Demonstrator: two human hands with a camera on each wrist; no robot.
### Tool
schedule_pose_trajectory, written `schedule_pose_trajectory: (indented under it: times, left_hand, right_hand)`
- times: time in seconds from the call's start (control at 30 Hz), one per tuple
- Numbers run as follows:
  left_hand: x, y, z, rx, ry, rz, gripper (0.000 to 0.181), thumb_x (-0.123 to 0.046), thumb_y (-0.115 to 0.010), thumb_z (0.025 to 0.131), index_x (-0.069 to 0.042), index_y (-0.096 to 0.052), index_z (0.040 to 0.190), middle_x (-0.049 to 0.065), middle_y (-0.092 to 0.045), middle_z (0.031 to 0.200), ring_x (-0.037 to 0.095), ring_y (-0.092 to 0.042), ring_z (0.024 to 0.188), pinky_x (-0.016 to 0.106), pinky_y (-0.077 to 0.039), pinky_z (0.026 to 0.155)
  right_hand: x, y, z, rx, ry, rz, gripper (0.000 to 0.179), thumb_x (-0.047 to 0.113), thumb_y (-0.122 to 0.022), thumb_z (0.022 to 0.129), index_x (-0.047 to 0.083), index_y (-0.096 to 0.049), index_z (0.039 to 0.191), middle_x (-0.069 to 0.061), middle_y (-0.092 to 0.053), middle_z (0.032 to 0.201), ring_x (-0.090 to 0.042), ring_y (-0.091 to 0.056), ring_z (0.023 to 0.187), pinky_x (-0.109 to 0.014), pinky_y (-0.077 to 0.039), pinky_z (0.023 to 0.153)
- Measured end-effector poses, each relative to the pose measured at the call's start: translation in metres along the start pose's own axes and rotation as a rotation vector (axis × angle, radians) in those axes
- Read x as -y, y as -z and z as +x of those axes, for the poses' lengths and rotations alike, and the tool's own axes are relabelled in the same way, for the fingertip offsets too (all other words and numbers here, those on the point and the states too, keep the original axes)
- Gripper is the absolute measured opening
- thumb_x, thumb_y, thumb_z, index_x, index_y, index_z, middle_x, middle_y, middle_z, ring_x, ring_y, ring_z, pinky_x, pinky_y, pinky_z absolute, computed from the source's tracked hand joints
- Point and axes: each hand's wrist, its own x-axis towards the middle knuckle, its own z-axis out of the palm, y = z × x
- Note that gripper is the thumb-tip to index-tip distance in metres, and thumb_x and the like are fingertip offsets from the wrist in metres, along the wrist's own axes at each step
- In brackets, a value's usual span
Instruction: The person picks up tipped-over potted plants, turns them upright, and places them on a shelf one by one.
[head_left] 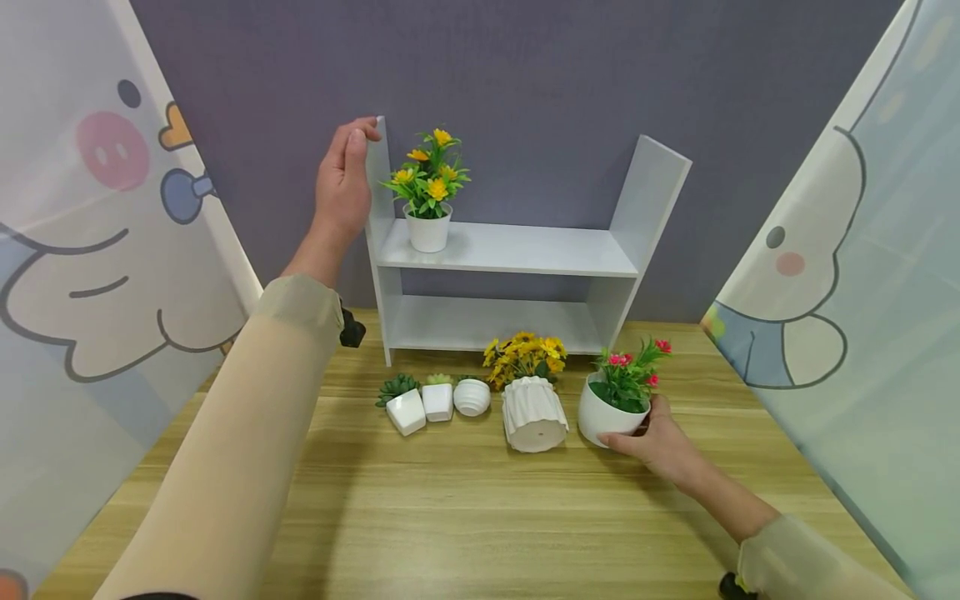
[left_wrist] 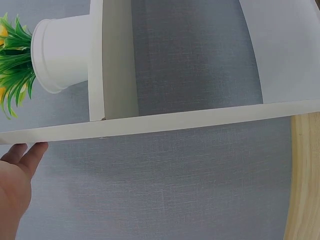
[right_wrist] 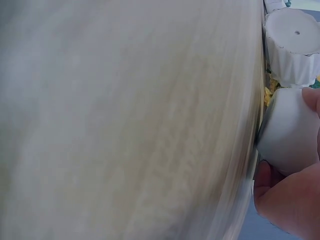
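My right hand (head_left: pixel 663 443) grips a round white pot of artificial pink flowers (head_left: pixel 606 412), thumb on its near side and fingers round the right. The pot leans back on the table, flowers up and to the right. In the right wrist view the white pot (right_wrist: pixel 290 132) shows between thumb and fingers. Raised at the left, my left hand (head_left: pixel 347 182) touches the top of the side panel of a white two-tier shelf (head_left: pixel 517 247) with its fingertips. On the upper board, close to that panel, a potted plant with yellow-orange flowers (head_left: pixel 429 229) stands upright.
Left of the held pot, a ribbed white pot of yellow flowers (head_left: pixel 535 417) lies tipped over. Further left lie small white succulent pots (head_left: pixel 438 402), (head_left: pixel 406 412) and a rounded white pot (head_left: pixel 472 397). Printed cartoon curtains (head_left: pixel 112 250) flank the wooden table (head_left: pixel 465 517).
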Motion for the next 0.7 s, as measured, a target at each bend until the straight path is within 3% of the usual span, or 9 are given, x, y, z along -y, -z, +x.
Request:
schedule_pose_trajectory:
  times: [0.13,0.3,0.7]
  left_hand:
    - [0.000,0.000,0.000,0.002,-0.001,0.004,0.035,-0.042,-0.035,0.120,-0.022,-0.061,0.131,-0.010,-0.053,0.166,0.002,-0.041,0.157,0.023,-0.028,0.130]
    - [0.000,0.000,0.000,0.002,-0.007,0.006,0.035,-0.041,-0.035,0.120,-0.021,-0.061,0.131,-0.009,-0.053,0.166,0.002,-0.041,0.157,0.023,-0.028,0.130]
    - [-0.001,0.000,0.000,0.000,-0.007,0.008,0.034,-0.041,-0.035,0.120,-0.022,-0.061,0.130,-0.009,-0.054,0.166,0.002,-0.041,0.157,0.022,-0.029,0.130]
  right_hand:
    - [-0.001,-0.001,0.003,-0.015,-0.002,-0.019,0.115,0.038,-0.087,0.095,-0.013,-0.007,0.161,-0.040,-0.034,0.159,-0.047,-0.052,0.142,-0.046,-0.051,0.111]
    - [-0.002,-0.001,0.008,-0.031,0.003,-0.021,0.118,0.037,-0.088,0.095,-0.015,-0.004,0.159,-0.043,-0.028,0.160,-0.052,-0.044,0.148,-0.060,-0.042,0.121]
    - [0.000,-0.002,0.020,-0.068,0.016,-0.031,0.121,0.032,-0.091,0.091,-0.019,-0.004,0.158,-0.045,-0.026,0.157,-0.056,-0.045,0.146,-0.063,-0.040,0.123]
